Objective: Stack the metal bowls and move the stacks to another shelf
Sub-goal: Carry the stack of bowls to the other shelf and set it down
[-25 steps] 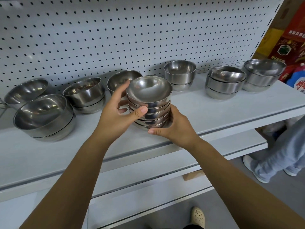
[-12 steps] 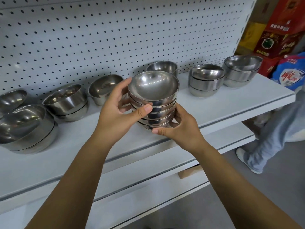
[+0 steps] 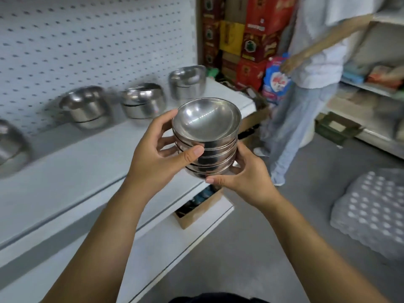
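A stack of several small metal bowls (image 3: 206, 136) is held in the air in front of the white shelf (image 3: 87, 171), near its right end. My left hand (image 3: 157, 156) clasps the stack's left side, thumb across the front. My right hand (image 3: 244, 176) cups the bottom and right side. More metal bowl stacks stay on the shelf against the pegboard: one at the right end (image 3: 188, 84), one in the middle (image 3: 143, 103), one further left (image 3: 86, 109), and one cut off at the left edge (image 3: 11, 145). They look blurred.
A person in a white shirt and pale jeans (image 3: 306, 84) stands to the right by piled red cartons (image 3: 251, 40). Another shelf unit (image 3: 371, 119) runs along the far right. A wrapped pack of bottles (image 3: 371, 211) lies on the grey floor. A lower shelf (image 3: 175, 232) holds a cardboard box (image 3: 196, 211).
The stack has been lifted off the shelf and carried to the right, past the shelf's front edge. The view has swung right, bringing the other person and the far shelves into sight.
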The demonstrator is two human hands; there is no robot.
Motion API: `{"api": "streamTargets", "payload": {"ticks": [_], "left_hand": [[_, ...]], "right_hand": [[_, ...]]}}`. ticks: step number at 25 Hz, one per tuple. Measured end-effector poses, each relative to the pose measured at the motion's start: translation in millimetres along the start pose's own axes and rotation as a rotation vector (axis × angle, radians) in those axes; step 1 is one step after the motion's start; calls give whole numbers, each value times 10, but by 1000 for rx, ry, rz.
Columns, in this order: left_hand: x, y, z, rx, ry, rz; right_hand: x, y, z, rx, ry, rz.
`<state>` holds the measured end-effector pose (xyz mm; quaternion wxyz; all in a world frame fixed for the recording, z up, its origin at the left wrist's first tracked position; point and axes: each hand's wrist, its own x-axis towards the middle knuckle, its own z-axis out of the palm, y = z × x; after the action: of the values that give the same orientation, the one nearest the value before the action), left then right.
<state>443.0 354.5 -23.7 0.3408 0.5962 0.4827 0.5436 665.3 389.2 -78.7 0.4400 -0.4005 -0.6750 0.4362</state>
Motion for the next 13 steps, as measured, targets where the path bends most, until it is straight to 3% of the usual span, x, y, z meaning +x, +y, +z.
{"api": "streamTargets", "payload": {"ticks": [7,13], "left_hand": [[293,65,2126,-147,-264,25],[475,205,3647,-288,-529,54]], "right_hand": [[-807,401,-1930,-125,275,89],[-1502,592,-3073,-178,519,178]]}}
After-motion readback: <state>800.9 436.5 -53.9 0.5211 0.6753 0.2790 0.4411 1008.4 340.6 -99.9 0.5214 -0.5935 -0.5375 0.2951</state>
